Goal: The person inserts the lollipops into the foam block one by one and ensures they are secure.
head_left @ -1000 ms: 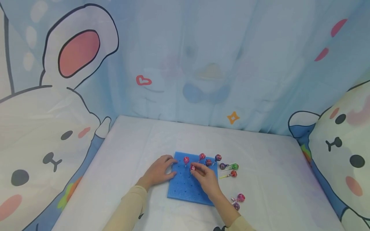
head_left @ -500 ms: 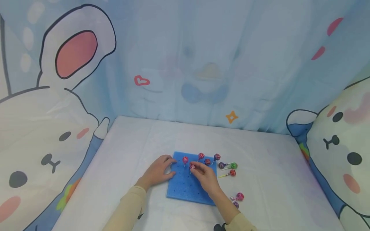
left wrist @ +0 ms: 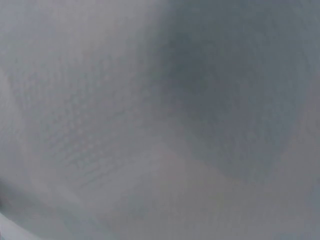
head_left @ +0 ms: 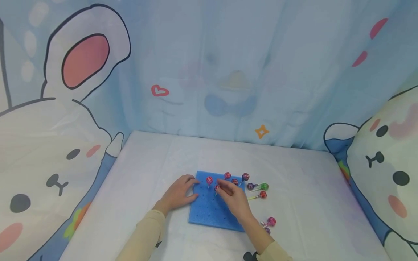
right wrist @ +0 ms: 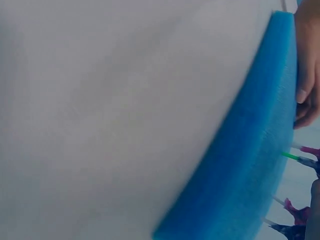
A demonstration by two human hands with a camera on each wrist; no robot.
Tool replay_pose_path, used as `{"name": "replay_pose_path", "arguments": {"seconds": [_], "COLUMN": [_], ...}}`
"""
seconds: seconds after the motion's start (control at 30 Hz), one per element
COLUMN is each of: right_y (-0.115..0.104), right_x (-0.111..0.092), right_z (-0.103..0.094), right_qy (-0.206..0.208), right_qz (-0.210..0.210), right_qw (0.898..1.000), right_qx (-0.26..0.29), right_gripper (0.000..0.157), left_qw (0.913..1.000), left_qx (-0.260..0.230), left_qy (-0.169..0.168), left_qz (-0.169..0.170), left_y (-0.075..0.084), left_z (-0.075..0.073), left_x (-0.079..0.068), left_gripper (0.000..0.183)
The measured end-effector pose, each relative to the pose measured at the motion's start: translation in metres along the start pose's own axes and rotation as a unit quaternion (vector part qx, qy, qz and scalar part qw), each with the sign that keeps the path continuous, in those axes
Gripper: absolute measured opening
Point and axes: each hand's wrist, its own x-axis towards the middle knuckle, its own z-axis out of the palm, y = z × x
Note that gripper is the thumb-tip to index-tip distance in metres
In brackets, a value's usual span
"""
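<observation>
A blue foam board with rows of small holes lies on the white table. Several wrapped lollipops stand in its far part, among them a red one at the left. My right hand is over the board, thumb and index finger slightly parted beside a lollipop that stands on its stick. In the right wrist view a lollipop with a green stick stands in the foam. My left hand rests at the board's left edge, fingers relaxed on it. The left wrist view is only blurred, pale cloth.
Right of the board lie a green lollipop, a purple one and a red one with a yellow stick. Nearer the front are a pink lollipop and another purple one. A printed curtain hangs behind the table.
My right thumb and index finger have parted from the lollipop they pinched, and the hand has shifted slightly right. The lollipop stays standing in the board. My left hand keeps its place.
</observation>
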Motion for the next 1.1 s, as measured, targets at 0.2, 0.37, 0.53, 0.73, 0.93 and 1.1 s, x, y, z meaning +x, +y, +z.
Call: {"name": "replay_pose_path", "arguments": {"seconds": [0.2, 0.37, 0.53, 0.73, 0.93, 1.1], "right_y": [-0.021, -0.033, -0.031, -0.01, 0.024, 0.048], "right_x": [-0.003, 0.001, 0.011, 0.019, 0.026, 0.033], "right_z": [-0.017, -0.042, -0.073, -0.1, -0.112, -0.117], "right_qy": [0.002, 0.012, 0.068, 0.128, 0.159, 0.184], "right_qz": [-0.008, -0.035, -0.043, 0.014, 0.077, 0.101], "right_qw": [1.0, 0.999, 0.997, 0.991, 0.978, 0.964], "right_qx": [0.01, 0.021, -0.004, -0.045, -0.111, -0.164], "right_gripper": [0.034, 0.039, 0.045, 0.047, 0.047, 0.047], "left_qw": [1.0, 1.0, 0.9999, 0.9999, 0.9998, 0.9999], "left_qx": [-0.005, -0.009, -0.014, -0.013, -0.018, -0.014], "left_qy": [0.0, -0.002, -0.002, 0.003, 0.008, 0.0], "left_qz": [0.001, -0.002, -0.001, 0.003, 0.005, 0.003], "left_y": [0.0, 0.0, 0.0, -0.001, -0.001, -0.001], "left_z": [-0.001, -0.001, -0.001, 0.0, 0.0, 0.0], "left_x": [0.0, 0.001, 0.001, 0.0, 0.0, 0.0], "left_gripper": [0.046, 0.046, 0.045, 0.045, 0.045, 0.046]}}
